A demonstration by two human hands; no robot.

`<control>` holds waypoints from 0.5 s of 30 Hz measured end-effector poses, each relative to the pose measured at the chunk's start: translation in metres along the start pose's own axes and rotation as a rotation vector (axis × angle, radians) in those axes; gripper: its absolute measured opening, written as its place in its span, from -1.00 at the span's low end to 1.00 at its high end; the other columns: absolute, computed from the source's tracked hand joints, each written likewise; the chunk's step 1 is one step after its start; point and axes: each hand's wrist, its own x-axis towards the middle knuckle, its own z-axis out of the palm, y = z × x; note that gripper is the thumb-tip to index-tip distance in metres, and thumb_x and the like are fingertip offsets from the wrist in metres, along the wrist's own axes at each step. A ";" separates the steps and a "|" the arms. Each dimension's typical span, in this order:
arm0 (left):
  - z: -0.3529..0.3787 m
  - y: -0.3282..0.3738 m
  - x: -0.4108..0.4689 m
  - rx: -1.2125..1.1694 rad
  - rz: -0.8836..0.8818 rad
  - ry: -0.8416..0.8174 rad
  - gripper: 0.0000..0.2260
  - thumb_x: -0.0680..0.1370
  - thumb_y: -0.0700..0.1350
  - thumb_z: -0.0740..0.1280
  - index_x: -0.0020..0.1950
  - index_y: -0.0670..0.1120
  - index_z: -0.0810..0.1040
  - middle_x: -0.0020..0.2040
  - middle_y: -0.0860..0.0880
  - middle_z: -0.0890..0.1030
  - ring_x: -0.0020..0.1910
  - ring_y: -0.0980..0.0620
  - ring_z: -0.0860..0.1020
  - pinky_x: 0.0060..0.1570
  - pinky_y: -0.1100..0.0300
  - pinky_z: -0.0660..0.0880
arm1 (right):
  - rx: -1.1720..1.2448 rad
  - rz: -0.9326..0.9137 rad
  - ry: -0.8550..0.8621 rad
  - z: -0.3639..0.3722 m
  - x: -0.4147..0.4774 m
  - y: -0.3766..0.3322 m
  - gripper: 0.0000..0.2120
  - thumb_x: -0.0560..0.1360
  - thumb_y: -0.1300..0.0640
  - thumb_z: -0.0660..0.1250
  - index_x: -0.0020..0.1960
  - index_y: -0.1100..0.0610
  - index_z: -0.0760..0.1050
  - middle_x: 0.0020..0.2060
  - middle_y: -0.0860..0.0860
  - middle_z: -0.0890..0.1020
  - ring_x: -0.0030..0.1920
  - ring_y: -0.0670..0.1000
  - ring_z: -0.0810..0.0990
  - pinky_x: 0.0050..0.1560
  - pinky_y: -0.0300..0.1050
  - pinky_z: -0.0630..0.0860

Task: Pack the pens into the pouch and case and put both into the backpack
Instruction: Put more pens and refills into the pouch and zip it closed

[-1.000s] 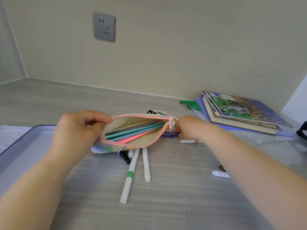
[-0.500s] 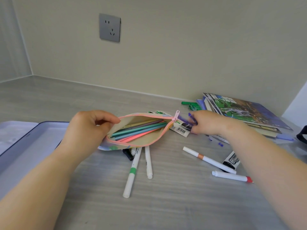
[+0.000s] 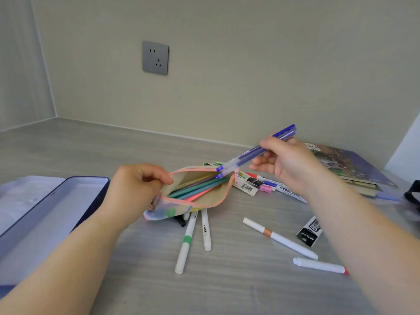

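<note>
My left hand [image 3: 134, 189] pinches the near-left rim of a pastel pouch [image 3: 195, 201] and holds its mouth wide. Several pastel pencils [image 3: 200, 187] lie inside. My right hand [image 3: 288, 162] grips two purple pens [image 3: 254, 153], slanted down to the left, with their tips at the pouch's right opening by the pink zipper pull. Loose white pens lie on the table: a green-banded one [image 3: 186, 244], an orange-banded one [image 3: 279, 238] and a red-tipped one [image 3: 320, 266]. An open metal pen case [image 3: 54, 214] sits at the left.
A stack of books [image 3: 347, 164] rests at the right against the wall. More markers and a barcoded packet [image 3: 247, 187] lie behind the pouch, and a small black box [image 3: 309, 233] lies by my right forearm. A dark strap [image 3: 412, 194] shows at the right edge.
My right hand picked up two purple pens from the table behind the pouch, lifted them and brought their tips to the pouch mouth. My left hand kept the pouch held wide.
</note>
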 end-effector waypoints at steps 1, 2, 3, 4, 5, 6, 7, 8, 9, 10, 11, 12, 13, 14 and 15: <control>0.001 0.000 -0.001 -0.011 -0.001 0.002 -0.47 0.41 -0.44 0.22 -0.56 0.12 0.58 -0.49 0.13 0.60 -0.61 0.19 0.42 -0.62 0.43 0.35 | 0.013 0.067 -0.028 0.011 -0.001 0.010 -0.72 0.52 0.36 0.13 -0.36 0.24 0.35 -0.75 -0.02 0.46 -0.65 -0.10 0.53 -0.56 -0.25 0.57; 0.001 0.001 -0.001 -0.020 -0.006 0.003 -0.47 0.41 -0.45 0.21 -0.56 0.10 0.58 -0.45 0.09 0.59 -0.64 0.18 0.41 -0.64 0.43 0.34 | 0.031 0.130 -0.048 0.021 -0.001 0.021 -0.73 0.52 0.35 0.14 -0.35 0.25 0.36 -0.75 -0.02 0.45 -0.64 -0.08 0.56 -0.57 -0.25 0.57; 0.002 0.001 -0.001 -0.032 -0.012 0.006 -0.47 0.41 -0.45 0.19 -0.57 0.08 0.57 -0.43 0.06 0.59 -0.67 0.17 0.38 -0.65 0.42 0.33 | 0.061 0.184 -0.062 0.031 -0.001 0.032 -0.74 0.52 0.35 0.15 -0.35 0.26 0.37 -0.75 -0.03 0.45 -0.63 -0.06 0.57 -0.59 -0.26 0.55; 0.001 0.000 -0.001 -0.044 -0.017 0.010 -0.48 0.41 -0.46 0.18 -0.58 0.05 0.56 -0.43 0.10 0.60 -0.69 0.17 0.36 -0.66 0.42 0.33 | 0.101 0.229 -0.071 0.040 -0.001 0.040 -0.75 0.52 0.34 0.16 -0.34 0.26 0.38 -0.75 -0.05 0.44 -0.62 -0.05 0.58 -0.61 -0.26 0.54; 0.001 -0.001 -0.001 -0.054 -0.019 0.011 -0.48 0.41 -0.47 0.17 -0.59 0.03 0.55 -0.46 0.15 0.61 -0.69 0.17 0.36 -0.66 0.42 0.32 | 0.138 0.266 -0.074 0.048 0.000 0.046 -0.76 0.52 0.33 0.17 -0.32 0.25 0.40 -0.76 -0.05 0.43 -0.63 -0.03 0.59 -0.63 -0.27 0.52; 0.000 -0.002 -0.001 -0.059 -0.018 0.010 -0.49 0.41 -0.47 0.17 -0.59 0.03 0.54 -0.47 0.21 0.60 -0.69 0.17 0.36 -0.66 0.42 0.32 | 0.154 0.298 -0.072 0.054 0.001 0.051 -0.78 0.52 0.32 0.18 -0.31 0.24 0.41 -0.76 -0.05 0.42 -0.64 -0.04 0.58 -0.65 -0.28 0.50; 0.000 -0.002 -0.001 -0.062 -0.017 0.010 -0.49 0.41 -0.47 0.17 -0.59 0.03 0.54 -0.47 0.23 0.60 -0.70 0.18 0.36 -0.66 0.42 0.33 | 0.138 0.328 -0.070 0.058 0.003 0.056 -0.78 0.51 0.30 0.19 -0.31 0.22 0.42 -0.77 -0.05 0.42 -0.67 -0.06 0.55 -0.69 -0.31 0.46; -0.001 -0.003 -0.001 -0.064 -0.015 0.009 -0.49 0.40 -0.47 0.17 -0.59 0.03 0.54 -0.45 0.20 0.61 -0.70 0.18 0.36 -0.66 0.42 0.33 | 0.087 0.358 -0.072 0.062 0.003 0.061 -0.76 0.51 0.27 0.20 -0.33 0.20 0.41 -0.78 -0.05 0.42 -0.70 -0.10 0.51 -0.73 -0.36 0.39; -0.001 -0.003 0.000 -0.063 -0.011 0.004 -0.49 0.40 -0.47 0.18 -0.59 0.03 0.55 -0.41 0.17 0.61 -0.70 0.18 0.37 -0.65 0.43 0.34 | 0.018 0.389 -0.085 0.066 0.004 0.065 -0.73 0.52 0.22 0.21 -0.36 0.19 0.39 -0.79 -0.05 0.42 -0.75 -0.13 0.45 -0.77 -0.41 0.29; -0.001 -0.004 0.001 -0.056 -0.007 -0.003 -0.48 0.40 -0.47 0.19 -0.59 0.04 0.56 -0.40 0.17 0.60 -0.69 0.18 0.38 -0.64 0.43 0.35 | -0.054 0.428 -0.109 0.069 0.004 0.070 -0.69 0.52 0.18 0.20 -0.39 0.18 0.37 -0.80 -0.04 0.42 -0.78 -0.15 0.38 -0.79 -0.44 0.19; -0.001 -0.004 0.001 -0.048 -0.003 -0.012 -0.48 0.40 -0.46 0.20 -0.58 0.06 0.56 -0.41 0.18 0.60 -0.68 0.18 0.39 -0.64 0.43 0.36 | -0.121 0.474 -0.144 0.072 0.005 0.073 -0.65 0.54 0.12 0.17 -0.40 0.18 0.36 -0.81 -0.04 0.41 -0.80 -0.16 0.32 -0.79 -0.46 0.12; -0.001 -0.005 0.001 -0.040 0.001 -0.023 -0.48 0.40 -0.46 0.20 -0.58 0.08 0.57 -0.43 0.21 0.61 -0.68 0.18 0.41 -0.63 0.43 0.36 | -0.183 0.513 -0.180 0.074 0.006 0.076 -0.61 0.55 0.05 0.14 -0.41 0.18 0.36 -0.81 -0.04 0.41 -0.81 -0.16 0.29 -0.78 -0.47 0.08; -0.001 -0.005 0.001 -0.032 0.008 -0.033 -0.47 0.40 -0.46 0.20 -0.57 0.09 0.57 -0.43 0.27 0.60 -0.66 0.19 0.42 -0.62 0.43 0.37 | -0.235 0.540 -0.211 0.074 0.007 0.079 -0.57 0.56 -0.01 0.09 -0.41 0.18 0.36 -0.81 -0.04 0.40 -0.81 -0.16 0.27 -0.77 -0.48 0.06; -0.001 -0.005 0.001 -0.024 0.013 -0.038 -0.47 0.40 -0.46 0.20 -0.56 0.10 0.58 -0.42 0.32 0.59 -0.65 0.20 0.43 -0.61 0.44 0.37 | -0.277 0.554 -0.229 0.073 0.010 0.080 -0.53 0.56 -0.06 0.06 -0.41 0.19 0.37 -0.81 -0.04 0.40 -0.82 -0.15 0.26 -0.76 -0.49 0.05; -0.002 -0.006 0.001 -0.019 0.017 -0.037 -0.47 0.40 -0.46 0.20 -0.55 0.11 0.58 -0.42 0.34 0.59 -0.64 0.21 0.44 -0.61 0.45 0.37 | -0.314 0.560 -0.237 0.071 0.012 0.079 -0.49 0.56 -0.10 0.03 -0.41 0.19 0.39 -0.81 -0.04 0.40 -0.82 -0.14 0.26 -0.75 -0.49 0.06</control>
